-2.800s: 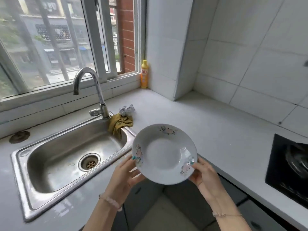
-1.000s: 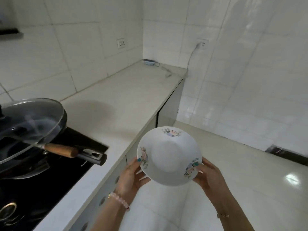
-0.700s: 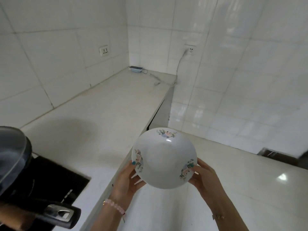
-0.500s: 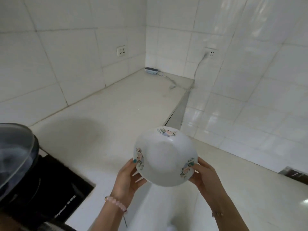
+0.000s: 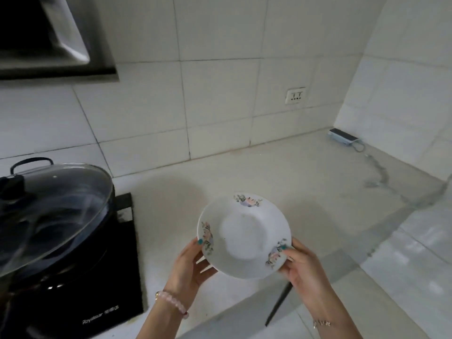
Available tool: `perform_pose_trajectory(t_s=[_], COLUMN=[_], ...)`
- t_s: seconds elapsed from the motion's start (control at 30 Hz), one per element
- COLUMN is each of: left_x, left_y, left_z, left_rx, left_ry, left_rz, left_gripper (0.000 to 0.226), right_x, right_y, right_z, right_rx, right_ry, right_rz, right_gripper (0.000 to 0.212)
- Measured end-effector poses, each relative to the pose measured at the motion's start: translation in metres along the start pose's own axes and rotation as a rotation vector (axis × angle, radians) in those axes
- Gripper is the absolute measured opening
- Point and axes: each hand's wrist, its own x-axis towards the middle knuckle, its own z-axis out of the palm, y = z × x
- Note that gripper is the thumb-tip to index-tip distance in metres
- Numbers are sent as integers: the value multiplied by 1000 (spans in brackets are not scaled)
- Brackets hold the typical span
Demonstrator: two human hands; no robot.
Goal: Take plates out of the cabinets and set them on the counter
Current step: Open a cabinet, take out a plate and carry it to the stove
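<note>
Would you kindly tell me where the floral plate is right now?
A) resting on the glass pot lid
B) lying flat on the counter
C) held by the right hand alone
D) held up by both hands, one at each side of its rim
D: the left hand and the right hand each pinch an opposite side of the plate, which is tilted in the air above the counter.

Left hand (image 5: 189, 263): left thumbnail (image 5: 200, 241) painted teal. The left wrist wears a bead bracelet (image 5: 172, 302) of round pale pink beads, with one gold bead at the outer side. Right hand (image 5: 303, 267): right thumbnail (image 5: 281, 247) teal too. The right wrist wears a thin chain (image 5: 322, 323) with fine links, details too small to tell. Both forearms are bare.
</note>
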Motion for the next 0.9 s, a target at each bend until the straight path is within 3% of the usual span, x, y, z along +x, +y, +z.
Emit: perform_pose_trajectory(t_s=[0.47,0.9], left_x=[30,118], left_y=[33,68], left_z=[-24,-78], left_rx=[-164,-229], left_ry=[330,402], left_rz=[154,102], left_gripper=[22,20], right_x=[128,213], right_y=[-2,11], right_z=[70,140], right_rx=[-156,-237], right_ry=[-363,-358], right_rz=[215,291], right_gripper=[34,34])
